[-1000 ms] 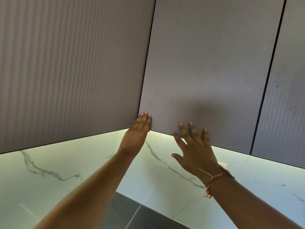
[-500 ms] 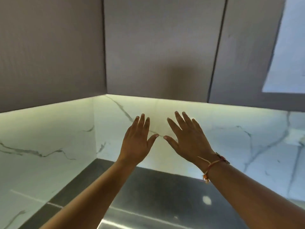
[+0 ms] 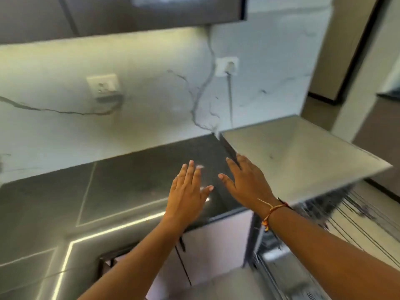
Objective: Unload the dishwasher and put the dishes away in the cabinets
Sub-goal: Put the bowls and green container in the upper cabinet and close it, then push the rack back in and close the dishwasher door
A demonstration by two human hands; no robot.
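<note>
countertop (image 3: 129, 180): dark grey | backsplash (image 3: 151, 100): white marble, grey veins | wrist thread (image 3: 273, 209): orange | lower cabinet door (image 3: 216, 245): pale pinkish-white

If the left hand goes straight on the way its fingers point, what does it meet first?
Probably the marble backsplash: the left hand hovers over the dark countertop with nothing between, though its height is unclear.

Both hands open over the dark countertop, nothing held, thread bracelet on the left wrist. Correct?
One slip: the thread bracelet sits on the right wrist, not the left, as the head view shows. The rest stands: the left hand and the right hand are both open over the dark countertop, with nothing held.
</note>
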